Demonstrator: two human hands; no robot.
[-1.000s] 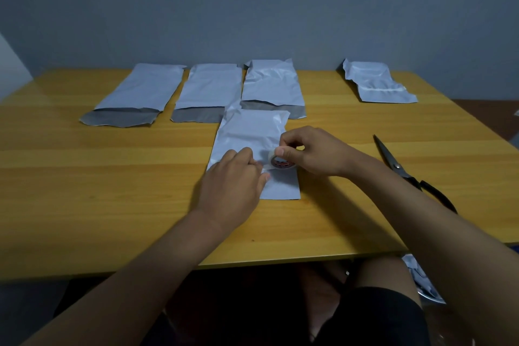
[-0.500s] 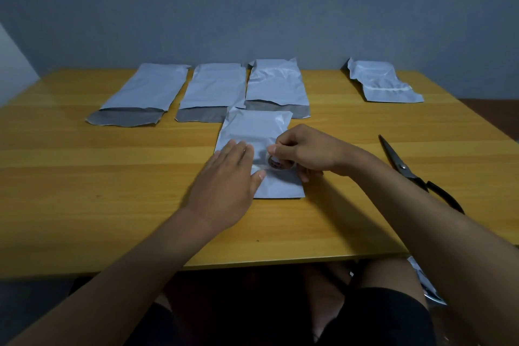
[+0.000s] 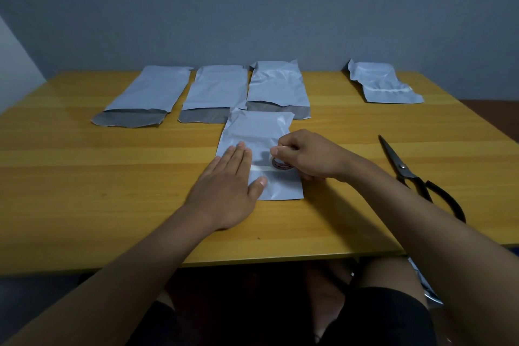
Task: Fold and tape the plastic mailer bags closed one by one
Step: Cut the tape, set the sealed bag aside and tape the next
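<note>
A folded white mailer bag (image 3: 258,132) lies in front of me on the wooden table (image 3: 112,177). My left hand (image 3: 227,185) lies flat on the bag's left side, fingers straight, pressing it down. My right hand (image 3: 306,154) grips a small roll of tape (image 3: 280,164) standing on the bag. A strip of clear tape (image 3: 259,168) runs from the roll leftward across the fold to my left hand.
Three unsealed mailer bags (image 3: 148,93) (image 3: 214,90) (image 3: 276,87) lie in a row behind, grey flaps open toward me. A taped bag (image 3: 382,84) sits at the back right. Black scissors (image 3: 412,177) lie on the right, near the table's edge.
My left hand went from curled fingers to a flat palm on the bag. My right hand drew the roll rightward, laying a strip of tape across the fold.
</note>
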